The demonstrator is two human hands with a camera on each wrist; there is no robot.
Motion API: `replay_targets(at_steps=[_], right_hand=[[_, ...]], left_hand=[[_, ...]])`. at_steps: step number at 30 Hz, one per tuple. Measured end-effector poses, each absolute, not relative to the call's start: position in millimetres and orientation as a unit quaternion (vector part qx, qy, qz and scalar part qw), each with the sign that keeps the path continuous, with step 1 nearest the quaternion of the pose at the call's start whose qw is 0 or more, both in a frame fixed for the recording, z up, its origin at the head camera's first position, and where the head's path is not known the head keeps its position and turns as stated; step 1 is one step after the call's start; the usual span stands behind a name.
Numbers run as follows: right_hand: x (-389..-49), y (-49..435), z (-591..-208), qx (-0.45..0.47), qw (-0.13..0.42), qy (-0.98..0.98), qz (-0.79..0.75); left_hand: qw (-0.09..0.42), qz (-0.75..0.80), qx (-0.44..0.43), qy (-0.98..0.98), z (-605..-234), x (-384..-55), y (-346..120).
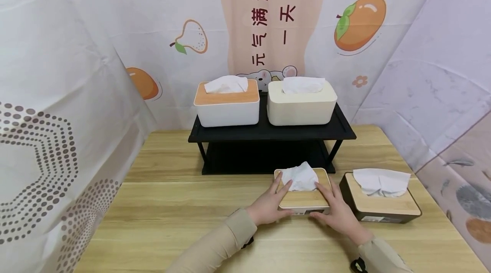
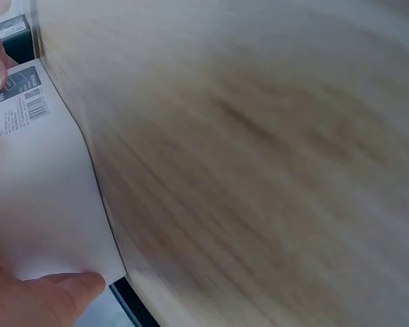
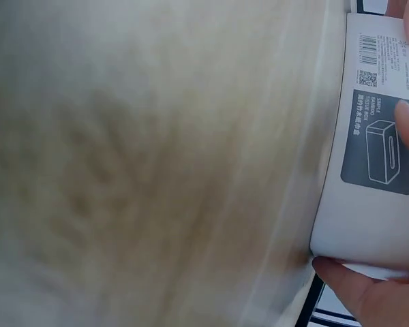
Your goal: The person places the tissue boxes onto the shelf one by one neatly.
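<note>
A white tissue box (image 1: 303, 199) with a wooden lid and a tissue poking out is at the front of the table, right of centre. My left hand (image 1: 267, 205) grips its left end, fingers over the lid's edge and thumb at the front wall. The opposite end is held by my right hand (image 1: 340, 215) in much the same way. A grey printed label (image 3: 380, 143) with a box drawing shows on its white wall in the right wrist view. Close beside my right hand stands a dark tissue box (image 1: 383, 211) with a wooden lid.
Behind the hands stands a black two-level rack (image 1: 230, 134). On its top shelf are a white tissue box with an orange-brown lid (image 1: 229, 113) and a cream tissue box (image 1: 303, 113). Printed cloth (image 1: 172, 4) hangs around the wooden table (image 1: 172, 209).
</note>
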State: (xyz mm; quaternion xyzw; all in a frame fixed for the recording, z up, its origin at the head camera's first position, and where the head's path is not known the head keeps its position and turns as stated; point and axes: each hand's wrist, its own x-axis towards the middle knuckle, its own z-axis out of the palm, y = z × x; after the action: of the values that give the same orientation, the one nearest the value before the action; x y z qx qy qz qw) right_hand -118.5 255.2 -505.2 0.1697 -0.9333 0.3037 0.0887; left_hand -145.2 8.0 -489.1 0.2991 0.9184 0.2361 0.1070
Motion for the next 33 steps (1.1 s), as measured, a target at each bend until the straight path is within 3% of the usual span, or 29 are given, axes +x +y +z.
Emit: replay_targets(at_steps=[22, 33], right_hand=[[-122, 242, -498, 0.13, 0.096, -0.928, 0.335], [-131, 207, -481, 0.149, 0.115, -0.911, 0.368]], left_hand=[[0.061, 0.284, 0.251, 0.923, -494, -137, 10], [-0.024, 0.319, 0.247, 0.915, -473, -140, -23]])
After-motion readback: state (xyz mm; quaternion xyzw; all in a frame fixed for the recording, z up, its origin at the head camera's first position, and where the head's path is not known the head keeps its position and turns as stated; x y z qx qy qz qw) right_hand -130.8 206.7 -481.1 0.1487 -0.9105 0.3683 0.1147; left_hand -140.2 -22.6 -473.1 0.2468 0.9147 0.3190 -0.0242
